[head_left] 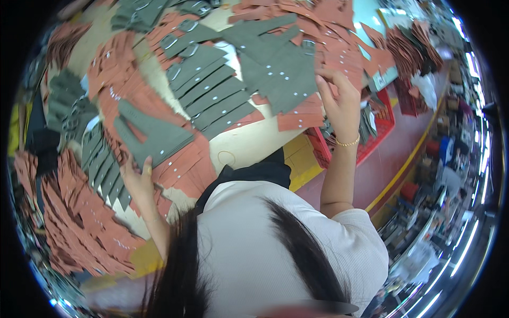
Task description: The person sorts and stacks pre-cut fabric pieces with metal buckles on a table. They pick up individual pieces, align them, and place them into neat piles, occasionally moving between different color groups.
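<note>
Two hands: left hand (139,177), grip spread at the near-left edge of a left green stack (159,137); right hand (342,100), thumb and forefinger close together at the right edge of far green pieces (275,63), pinch unclear. Orange pieces (188,167) lie nearby on the table (238,147); red basket (379,137), right.

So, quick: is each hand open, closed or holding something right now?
Left hand: at the grey stack; whether it grips can't be told.
Right hand: curled at the grey panels; whether it grips can't be told.
</note>
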`<state>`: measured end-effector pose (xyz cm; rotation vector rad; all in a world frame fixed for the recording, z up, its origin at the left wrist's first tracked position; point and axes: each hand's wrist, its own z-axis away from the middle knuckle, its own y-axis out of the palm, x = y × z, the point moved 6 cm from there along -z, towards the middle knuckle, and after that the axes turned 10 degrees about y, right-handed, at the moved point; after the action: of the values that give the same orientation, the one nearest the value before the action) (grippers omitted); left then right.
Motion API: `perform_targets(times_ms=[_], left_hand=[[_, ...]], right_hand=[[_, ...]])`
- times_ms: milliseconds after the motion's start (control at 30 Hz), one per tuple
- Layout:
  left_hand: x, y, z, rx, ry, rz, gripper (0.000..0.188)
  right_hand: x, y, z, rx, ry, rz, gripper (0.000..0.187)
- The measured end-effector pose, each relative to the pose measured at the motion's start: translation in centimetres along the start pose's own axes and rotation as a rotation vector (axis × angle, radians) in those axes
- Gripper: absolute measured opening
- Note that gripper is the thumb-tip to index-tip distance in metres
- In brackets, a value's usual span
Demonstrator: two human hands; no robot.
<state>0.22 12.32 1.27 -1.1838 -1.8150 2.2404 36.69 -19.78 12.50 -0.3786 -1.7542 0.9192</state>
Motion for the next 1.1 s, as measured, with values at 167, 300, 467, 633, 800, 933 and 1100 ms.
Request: perform_targets(times_ms=[167,300,467,633,800,933,1100], left_hand=[[-0.7,-0.2,0.1,-0.046,-0.035,-0.009,0.055],[-1.7,-0.5,0.2,-0.145,-0.007,0.051,0.039],[-2.6,-0.3,-0.3,0.023,-0.007,0.179,0.025],[-1.8,-0.2,-0.2,0.072,-0.164,0.471,0.023],[-0.7,0.5,-0.3,0.082,-0.219,0.514,0.028],[-0.1,1.0,-0.3,0.166,-0.359,0.679,0.036],[-0.2,0.6,0.6,0.153,-0.405,0.883,0.04]], right_hand=[[-5.0,-0.1,0.5,-0.001,0.165,0.078,0.023],[-9.3,1.5,1.6,0.096,0.344,0.15,0.023],[-12.1,3.1,2.7,0.162,0.415,0.147,0.025],[-14.0,4.6,2.9,0.247,0.49,0.064,0.025],[-16.0,5.8,3.3,0.231,0.784,-0.312,0.026],[-17.0,7.9,4.1,0.349,0.999,-0.547,0.026],[-14.3,7.1,3.0,0.043,0.749,-0.554,0.024]])
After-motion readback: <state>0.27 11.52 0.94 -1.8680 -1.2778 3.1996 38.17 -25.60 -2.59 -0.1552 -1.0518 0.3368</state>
